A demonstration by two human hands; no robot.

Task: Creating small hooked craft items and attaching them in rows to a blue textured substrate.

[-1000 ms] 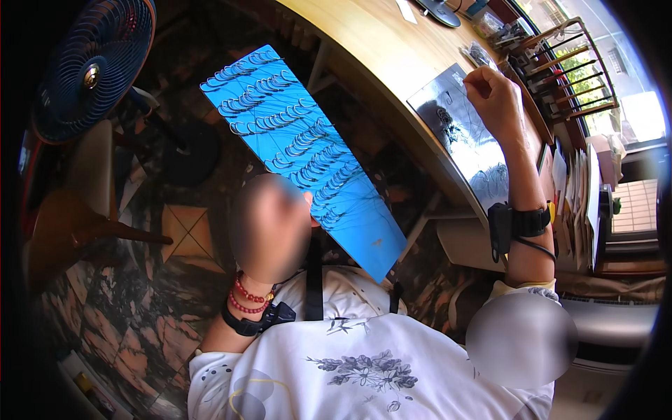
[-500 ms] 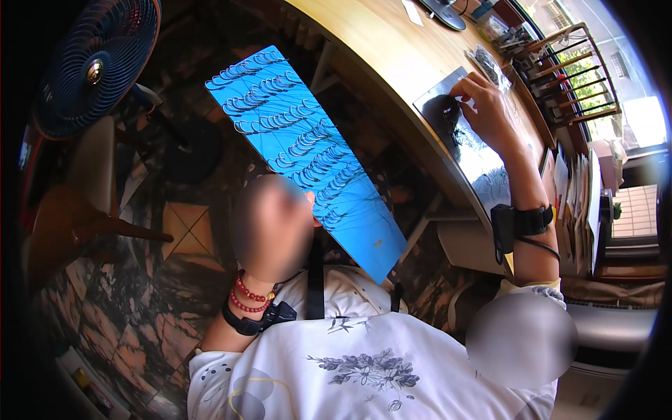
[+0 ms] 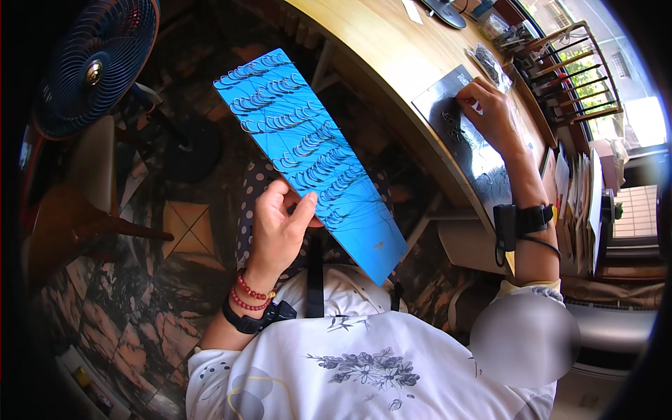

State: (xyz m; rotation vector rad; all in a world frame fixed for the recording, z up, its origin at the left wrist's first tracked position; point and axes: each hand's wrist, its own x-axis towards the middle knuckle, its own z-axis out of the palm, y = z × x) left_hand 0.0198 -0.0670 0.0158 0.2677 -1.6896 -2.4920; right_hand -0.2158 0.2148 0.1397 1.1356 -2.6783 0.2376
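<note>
A long blue board [image 3: 374, 241] is held at a slant over my lap by my left hand [image 3: 276, 227], thumb on its face and fingers at the near-left edge. Rows of curved metal hooks [image 3: 269, 91], like bent needles with thin dark threads, cover most of it. On the desk at the right lies a glossy dark sheet [image 3: 437, 94] with dark curved pieces [image 3: 455, 133] and fine threads on it. Above this sheet, my right hand [image 3: 490, 115] has thumb and forefinger brought together; whatever is between them is too small to make out.
The wooden desk [image 3: 371, 35] runs along the far right, with a clear plastic bag [image 3: 490, 66] beyond the sheet and a wooden rack [image 3: 574, 73] by the window. Upright papers [image 3: 574, 203] stand beside my right forearm. A fan [image 3: 94, 70] and a brown chair [image 3: 70, 224] are at the left.
The blue board has shifted slightly to the right with my left hand. My right hand has moved a little to the right over the dark sheet, its fingers still together.
</note>
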